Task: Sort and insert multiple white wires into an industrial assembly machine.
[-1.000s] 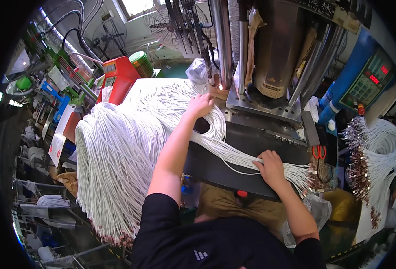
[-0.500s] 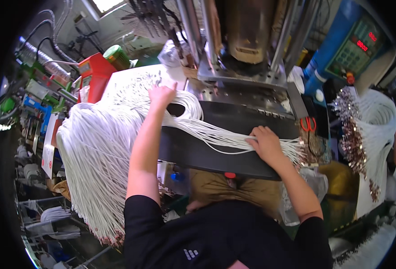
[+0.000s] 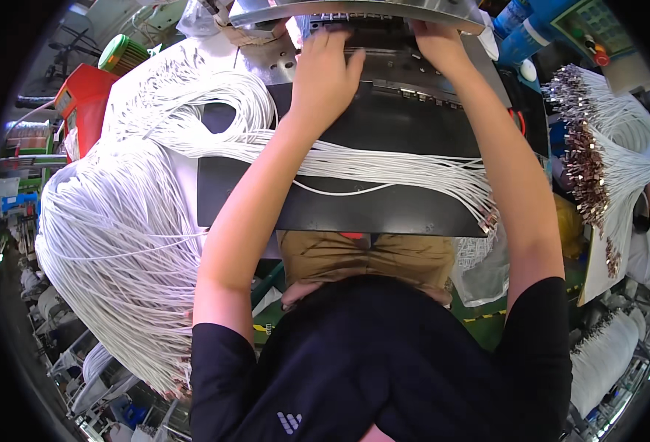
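My left hand rests at the front of the press, its fingers stretched toward a metal mould and its thumb held apart. Close to the mould's right end, my right hand reaches under the press plate, which hides its fingertips. Below my forearms a bundle of white cables lies across the black work board, with metal connector ends at the right. A row of small metal connectors sits in a strip along the board's far edge.
A large heap of white cables hangs over the left side of the table. More cables with metal ends hang at the right. A red machine stands at the far left, and a blue control box at the far right.
Both hands have left the cable bundle and moved forward to the press: the left from the cable coil, the right from the connector ends. The view has tilted lower.
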The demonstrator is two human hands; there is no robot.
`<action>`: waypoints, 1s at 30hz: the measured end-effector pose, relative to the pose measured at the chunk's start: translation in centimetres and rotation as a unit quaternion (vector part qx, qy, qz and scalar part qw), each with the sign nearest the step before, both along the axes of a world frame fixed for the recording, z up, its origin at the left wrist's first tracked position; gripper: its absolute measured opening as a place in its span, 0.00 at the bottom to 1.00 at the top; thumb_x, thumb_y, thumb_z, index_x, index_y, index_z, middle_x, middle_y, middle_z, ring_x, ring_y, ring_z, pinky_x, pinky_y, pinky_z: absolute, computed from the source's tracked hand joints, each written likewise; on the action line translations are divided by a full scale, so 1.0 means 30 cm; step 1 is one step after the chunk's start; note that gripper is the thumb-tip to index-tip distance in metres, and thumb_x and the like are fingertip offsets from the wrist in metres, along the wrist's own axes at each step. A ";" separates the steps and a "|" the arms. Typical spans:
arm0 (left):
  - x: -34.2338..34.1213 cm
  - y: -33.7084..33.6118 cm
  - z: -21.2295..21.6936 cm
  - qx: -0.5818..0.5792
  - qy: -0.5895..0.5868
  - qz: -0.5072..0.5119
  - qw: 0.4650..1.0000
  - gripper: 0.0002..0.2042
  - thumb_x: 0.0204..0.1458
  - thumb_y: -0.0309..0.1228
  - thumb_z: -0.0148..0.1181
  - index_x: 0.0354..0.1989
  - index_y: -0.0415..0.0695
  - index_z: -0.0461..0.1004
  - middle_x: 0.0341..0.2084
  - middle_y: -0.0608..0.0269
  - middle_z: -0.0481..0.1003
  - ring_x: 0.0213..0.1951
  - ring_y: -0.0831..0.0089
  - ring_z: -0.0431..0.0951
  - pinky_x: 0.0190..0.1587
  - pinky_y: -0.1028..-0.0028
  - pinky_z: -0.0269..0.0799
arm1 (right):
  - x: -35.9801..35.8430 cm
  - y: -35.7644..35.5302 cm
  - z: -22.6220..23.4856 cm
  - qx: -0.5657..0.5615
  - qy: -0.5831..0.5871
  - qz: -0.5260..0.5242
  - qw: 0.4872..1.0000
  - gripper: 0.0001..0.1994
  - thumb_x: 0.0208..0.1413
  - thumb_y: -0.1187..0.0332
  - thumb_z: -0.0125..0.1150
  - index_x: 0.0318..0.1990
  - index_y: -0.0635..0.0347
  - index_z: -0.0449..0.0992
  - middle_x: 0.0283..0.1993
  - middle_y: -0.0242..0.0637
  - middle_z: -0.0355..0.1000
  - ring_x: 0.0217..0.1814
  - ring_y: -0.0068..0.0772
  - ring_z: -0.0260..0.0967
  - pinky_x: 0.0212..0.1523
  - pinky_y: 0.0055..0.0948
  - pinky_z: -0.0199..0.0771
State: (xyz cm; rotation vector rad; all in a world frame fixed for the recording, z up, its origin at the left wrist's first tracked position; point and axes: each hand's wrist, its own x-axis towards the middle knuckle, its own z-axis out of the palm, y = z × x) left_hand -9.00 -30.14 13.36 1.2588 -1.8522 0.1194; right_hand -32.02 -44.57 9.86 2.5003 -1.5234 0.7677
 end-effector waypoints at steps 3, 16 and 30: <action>-0.023 -0.221 -0.041 0.009 -0.008 0.090 0.996 0.15 0.56 0.37 0.61 0.44 0.38 0.77 0.45 0.51 0.77 0.45 0.48 0.76 0.48 0.54 0.73 | 0.049 -0.191 -0.035 -0.017 0.001 -0.056 0.998 0.16 0.63 0.63 0.54 0.52 0.66 0.73 0.48 0.51 0.73 0.52 0.51 0.70 0.55 0.45 0.69; -0.018 -0.262 -0.064 -0.119 -0.148 0.067 0.980 0.14 0.56 0.38 0.61 0.44 0.41 0.79 0.43 0.57 0.79 0.41 0.49 0.77 0.45 0.55 0.73 | 0.064 -0.187 -0.055 -0.084 -0.151 0.015 0.985 0.13 0.62 0.63 0.55 0.47 0.61 0.75 0.44 0.48 0.74 0.46 0.47 0.71 0.49 0.45 0.71; -0.112 0.351 0.113 0.052 0.105 -0.056 0.992 0.17 0.54 0.33 0.66 0.50 0.38 0.76 0.48 0.49 0.77 0.51 0.53 0.75 0.52 0.61 0.73 | 0.181 0.091 0.138 -0.045 -0.017 0.061 0.997 0.14 0.63 0.64 0.52 0.49 0.62 0.75 0.46 0.51 0.75 0.51 0.54 0.71 0.54 0.48 0.70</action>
